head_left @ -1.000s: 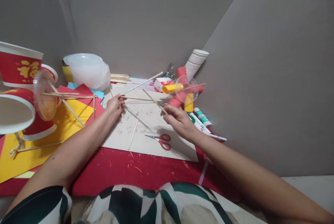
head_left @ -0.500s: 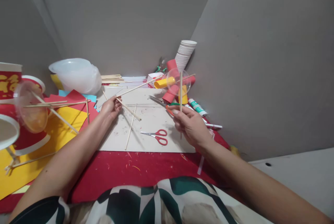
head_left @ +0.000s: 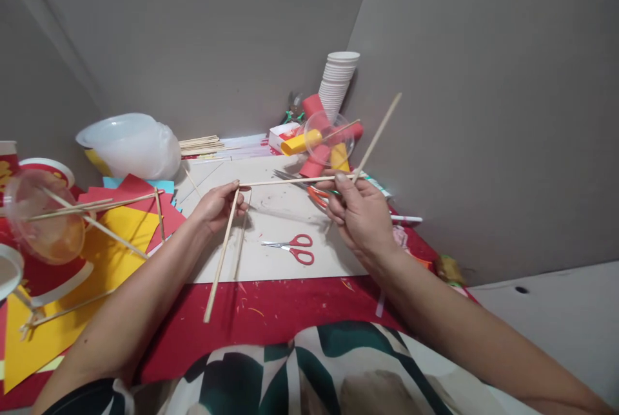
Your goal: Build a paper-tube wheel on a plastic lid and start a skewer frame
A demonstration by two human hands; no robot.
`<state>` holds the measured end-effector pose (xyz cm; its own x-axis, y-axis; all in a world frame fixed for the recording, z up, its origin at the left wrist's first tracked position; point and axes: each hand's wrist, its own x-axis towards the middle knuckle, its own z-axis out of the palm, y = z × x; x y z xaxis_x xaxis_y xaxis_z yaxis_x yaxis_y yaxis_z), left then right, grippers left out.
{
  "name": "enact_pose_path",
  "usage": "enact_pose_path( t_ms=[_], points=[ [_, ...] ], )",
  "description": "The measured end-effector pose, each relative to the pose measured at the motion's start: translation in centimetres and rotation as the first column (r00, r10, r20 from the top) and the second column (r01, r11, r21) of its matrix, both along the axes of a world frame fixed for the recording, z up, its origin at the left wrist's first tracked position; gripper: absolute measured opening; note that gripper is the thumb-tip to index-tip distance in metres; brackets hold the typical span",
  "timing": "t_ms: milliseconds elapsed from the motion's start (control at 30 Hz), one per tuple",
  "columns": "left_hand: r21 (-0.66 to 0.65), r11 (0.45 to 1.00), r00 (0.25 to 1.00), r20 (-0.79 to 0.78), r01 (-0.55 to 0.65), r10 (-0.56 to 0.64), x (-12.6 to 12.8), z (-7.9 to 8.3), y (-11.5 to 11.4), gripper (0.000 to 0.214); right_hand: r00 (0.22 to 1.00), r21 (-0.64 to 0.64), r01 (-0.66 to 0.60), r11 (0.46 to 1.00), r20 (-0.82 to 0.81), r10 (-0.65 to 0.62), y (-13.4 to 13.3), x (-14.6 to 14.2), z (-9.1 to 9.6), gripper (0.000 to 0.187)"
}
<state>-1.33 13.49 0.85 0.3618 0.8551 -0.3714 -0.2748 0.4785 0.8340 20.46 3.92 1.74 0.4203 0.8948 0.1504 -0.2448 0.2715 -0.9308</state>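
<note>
My left hand (head_left: 218, 205) pinches the top end of a thin wooden stick (head_left: 221, 257) that slants down toward me over the red mat. A second stick (head_left: 285, 180) runs level from my left fingers across to my right hand (head_left: 355, 212). That hand is closed on the level stick's right end and on a third stick (head_left: 380, 135) that points up and to the right. Both hands hover above a pale work board (head_left: 275, 260). Another loose stick (head_left: 240, 250) lies on the board beside my left hand.
Red-handled scissors (head_left: 294, 250) lie on the board. Behind are a roll-and-stick wheel (head_left: 324, 144), stacked white cups (head_left: 338, 77), a plastic bag (head_left: 133, 144) and a stick bundle (head_left: 200, 142). Coloured paper (head_left: 113, 225) and a clear-cup model (head_left: 43, 221) fill the left.
My left hand swung its stick downward toward me. My right hand tilted its upright stick to the right and now also holds a level stick joining both hands. The view shifted right.
</note>
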Motion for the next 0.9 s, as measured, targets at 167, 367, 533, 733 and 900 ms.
enact_pose_path(
  t_ms=[167, 367, 533, 733, 900],
  points=[
    [-0.020, 1.000, 1.000, -0.023, 0.021, -0.022, 0.1, 0.3, 0.1, 0.036, 0.999, -0.043, -0.009, 0.999, -0.052, 0.006, 0.2, 0.4, -1.1, 0.039],
    [-0.012, 0.998, 0.997, -0.054, 0.061, -0.061, -0.2, -0.1, 0.5, 0.040, 0.995, -0.122, -0.046, 0.991, -0.096, 0.034, 0.5, 0.9, -1.7, 0.032],
    [0.020, 0.995, 0.992, -0.086, 0.097, -0.095, -0.3, -0.4, 0.9, 0.038, 0.994, -0.162, -0.077, 0.984, -0.087, 0.064, 0.6, 1.3, -1.8, 0.023],
    [-0.013, 0.996, 0.980, -0.173, 0.092, -0.093, -0.1, 0.1, 0.8, 0.037, 0.991, -0.172, -0.105, 0.980, -0.100, 0.089, 0.7, 1.4, -2.0, 0.024],
    [0.019, 0.999, 0.982, -0.181, 0.050, -0.046, 0.0, -0.1, 0.8, 0.037, 0.985, -0.199, -0.130, 0.971, -0.135, 0.105, 0.7, 1.4, -1.9, 0.022]
  ],
)
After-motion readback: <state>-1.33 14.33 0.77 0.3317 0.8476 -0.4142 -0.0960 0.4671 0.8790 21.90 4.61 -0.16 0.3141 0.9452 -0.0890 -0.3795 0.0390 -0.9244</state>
